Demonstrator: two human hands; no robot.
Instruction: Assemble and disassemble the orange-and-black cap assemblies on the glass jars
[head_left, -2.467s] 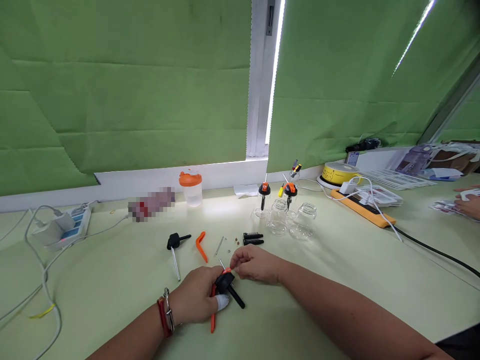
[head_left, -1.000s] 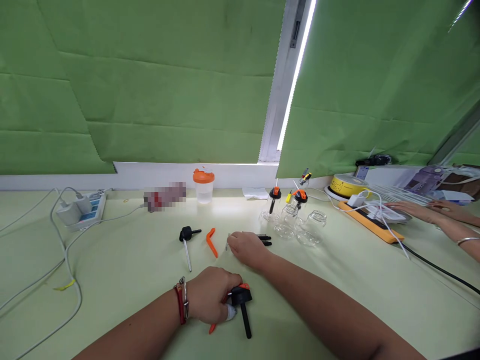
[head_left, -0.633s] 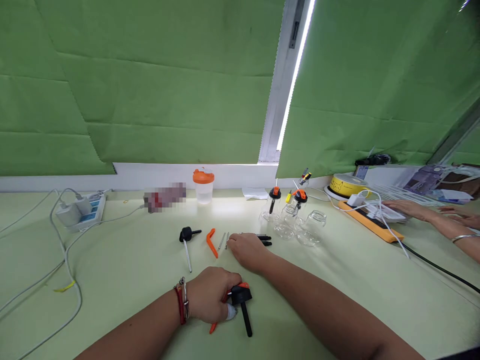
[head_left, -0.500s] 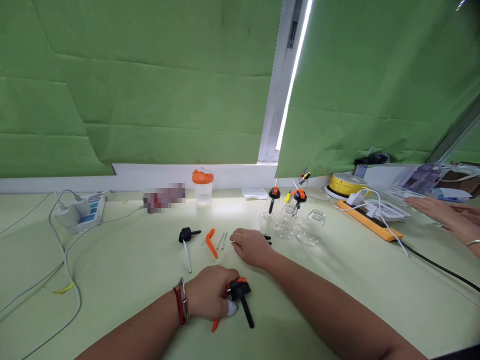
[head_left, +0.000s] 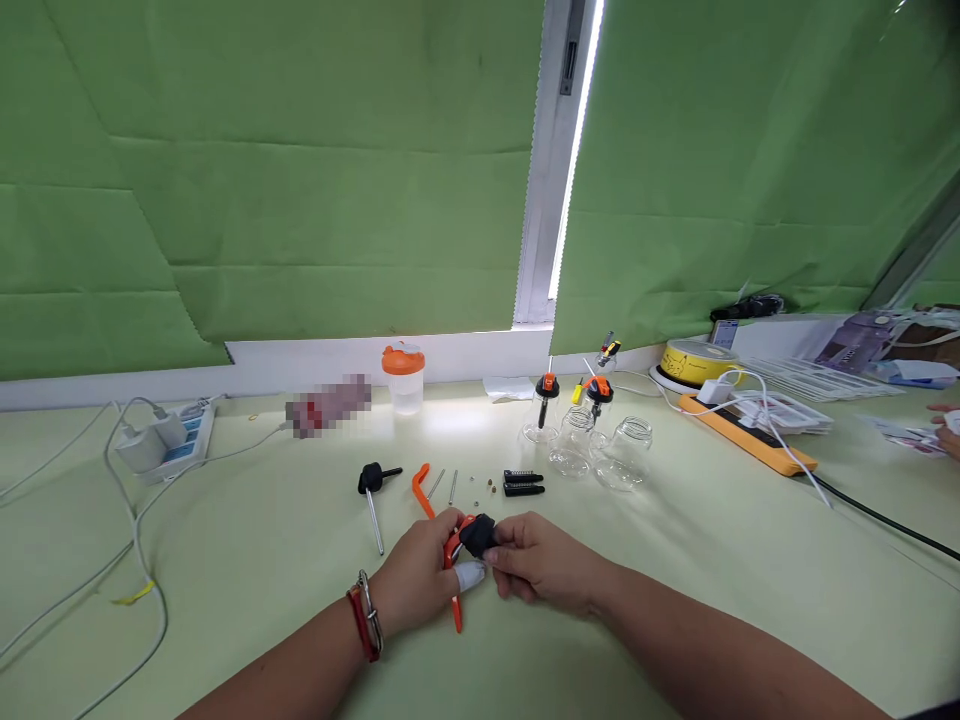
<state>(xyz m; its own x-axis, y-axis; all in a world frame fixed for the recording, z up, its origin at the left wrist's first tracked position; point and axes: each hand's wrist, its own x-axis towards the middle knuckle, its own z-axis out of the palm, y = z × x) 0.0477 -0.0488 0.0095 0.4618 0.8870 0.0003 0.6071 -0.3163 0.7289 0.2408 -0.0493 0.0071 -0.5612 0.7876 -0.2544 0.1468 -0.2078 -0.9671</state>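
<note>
My left hand [head_left: 416,580], with a white bandage on one finger, grips a black pump head with an orange lever [head_left: 466,545] just above the table. My right hand [head_left: 541,565] meets it from the right, fingers pinched against the black part. On the table behind lie a second black pump head with a metal rod [head_left: 370,488], a loose orange lever [head_left: 421,484], two metal pins [head_left: 444,486], tiny round bits and two black ribbed pieces [head_left: 523,483].
Several clear glass jars [head_left: 600,440], two fitted with orange-black tops, stand behind the parts. An orange-lidded cup [head_left: 405,376] is near the wall. A power strip with cables [head_left: 161,440] sits at left, an orange strip [head_left: 746,428] at right. Another person's hand [head_left: 946,415] shows at far right.
My right hand left the small parts near the pins and came back to the pump head. My left hand lifted the pump head and turned it. The other person's hands drew back right.
</note>
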